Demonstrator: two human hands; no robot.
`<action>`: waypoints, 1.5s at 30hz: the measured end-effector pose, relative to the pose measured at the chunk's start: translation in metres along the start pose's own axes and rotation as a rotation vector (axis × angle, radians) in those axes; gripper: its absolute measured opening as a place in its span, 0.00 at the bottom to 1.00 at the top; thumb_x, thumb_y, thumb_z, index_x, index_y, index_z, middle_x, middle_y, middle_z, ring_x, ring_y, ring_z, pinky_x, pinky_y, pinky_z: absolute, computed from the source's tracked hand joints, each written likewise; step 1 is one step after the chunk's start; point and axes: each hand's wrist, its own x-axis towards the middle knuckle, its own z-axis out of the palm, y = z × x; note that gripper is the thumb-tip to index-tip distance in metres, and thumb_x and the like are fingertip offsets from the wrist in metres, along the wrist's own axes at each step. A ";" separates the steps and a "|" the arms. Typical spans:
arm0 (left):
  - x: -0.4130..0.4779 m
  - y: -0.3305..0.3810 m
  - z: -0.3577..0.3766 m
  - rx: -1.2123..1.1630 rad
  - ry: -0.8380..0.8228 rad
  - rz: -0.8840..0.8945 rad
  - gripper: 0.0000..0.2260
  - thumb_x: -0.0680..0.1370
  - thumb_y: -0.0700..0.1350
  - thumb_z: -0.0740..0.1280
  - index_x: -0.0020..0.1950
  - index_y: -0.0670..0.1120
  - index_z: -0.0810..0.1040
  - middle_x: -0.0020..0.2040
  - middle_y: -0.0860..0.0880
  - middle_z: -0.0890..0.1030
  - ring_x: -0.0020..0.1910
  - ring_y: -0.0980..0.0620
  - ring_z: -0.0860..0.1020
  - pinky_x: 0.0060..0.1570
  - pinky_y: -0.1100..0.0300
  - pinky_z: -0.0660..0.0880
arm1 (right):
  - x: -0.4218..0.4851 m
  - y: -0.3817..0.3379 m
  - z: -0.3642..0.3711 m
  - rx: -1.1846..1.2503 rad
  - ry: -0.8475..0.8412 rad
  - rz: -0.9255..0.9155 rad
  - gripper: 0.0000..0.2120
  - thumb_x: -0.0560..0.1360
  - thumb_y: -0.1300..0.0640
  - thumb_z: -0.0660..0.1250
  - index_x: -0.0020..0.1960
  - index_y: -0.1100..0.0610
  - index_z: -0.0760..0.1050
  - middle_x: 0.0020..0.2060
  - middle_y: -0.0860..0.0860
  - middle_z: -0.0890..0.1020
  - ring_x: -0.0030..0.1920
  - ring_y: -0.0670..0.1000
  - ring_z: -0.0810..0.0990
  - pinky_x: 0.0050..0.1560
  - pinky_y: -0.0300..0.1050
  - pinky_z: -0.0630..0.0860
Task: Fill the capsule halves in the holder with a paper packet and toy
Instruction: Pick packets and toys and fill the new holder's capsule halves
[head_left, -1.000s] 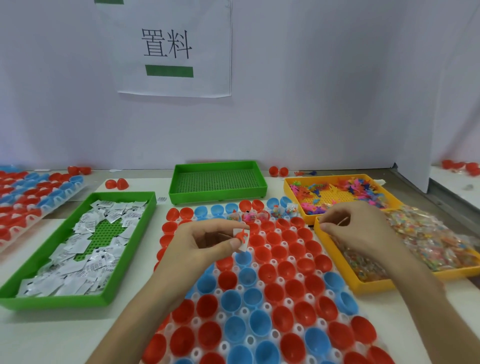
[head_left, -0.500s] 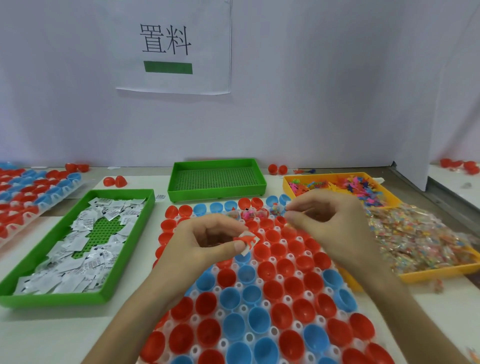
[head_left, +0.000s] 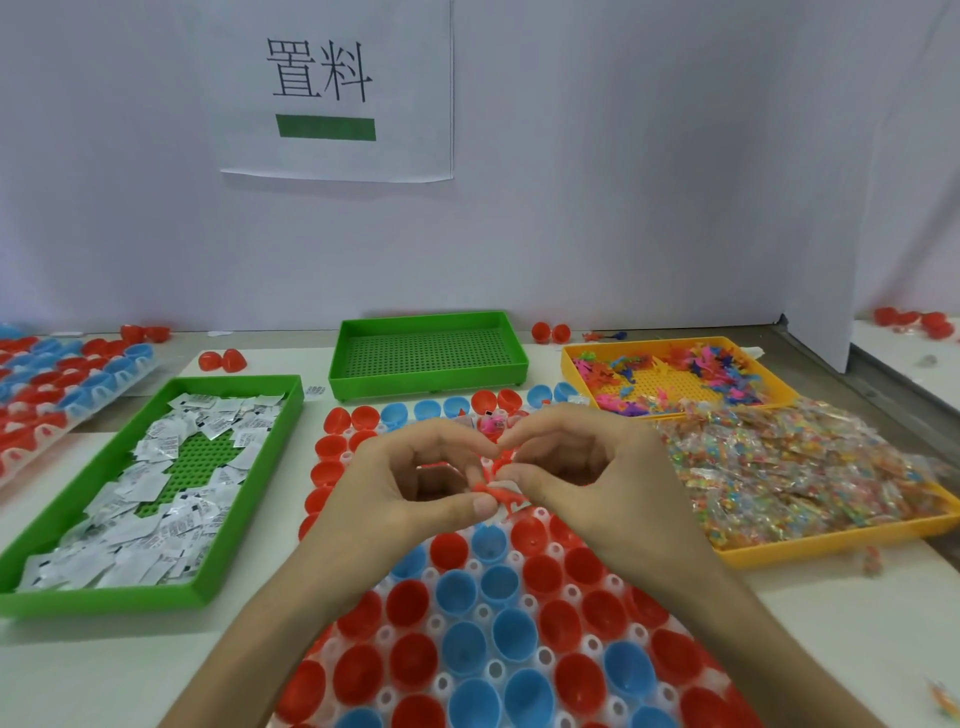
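A white holder full of red and blue capsule halves lies in front of me. Above its middle, my left hand pinches a small red toy together with a white paper packet between thumb and fingers. My right hand has come against it, and its fingertips pinch the same toy from the right. A few halves in the far row hold small wrapped toys. What lies under my hands is hidden.
A green tray of white paper packets sits at the left. An empty green tray stands behind the holder. Two yellow trays hold coloured toys and wrapped toys at the right. Another capsule holder lies at the far left.
My right hand moved left from the yellow tray to meet my left hand over the holder. My left hand kept the toy and packet and shifted slightly right.
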 end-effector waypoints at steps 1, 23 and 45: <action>0.000 0.000 0.000 -0.002 0.008 -0.004 0.13 0.67 0.39 0.78 0.49 0.49 0.84 0.38 0.50 0.80 0.37 0.51 0.78 0.39 0.63 0.77 | 0.000 0.000 0.000 0.018 -0.005 0.001 0.11 0.72 0.65 0.76 0.46 0.49 0.84 0.38 0.49 0.86 0.40 0.49 0.86 0.45 0.45 0.82; 0.001 0.003 0.002 0.083 0.184 -0.133 0.09 0.63 0.43 0.79 0.41 0.45 0.88 0.39 0.43 0.86 0.39 0.50 0.85 0.41 0.64 0.80 | -0.010 -0.001 0.010 -0.067 0.014 -0.062 0.10 0.71 0.69 0.76 0.44 0.54 0.82 0.41 0.46 0.85 0.40 0.43 0.86 0.43 0.33 0.79; 0.081 -0.012 -0.042 1.090 0.189 -0.174 0.04 0.73 0.39 0.76 0.44 0.48 0.87 0.33 0.59 0.80 0.34 0.65 0.77 0.37 0.73 0.69 | 0.011 0.004 -0.047 -0.182 0.429 -0.131 0.09 0.75 0.64 0.71 0.44 0.49 0.82 0.41 0.39 0.83 0.42 0.43 0.82 0.39 0.30 0.75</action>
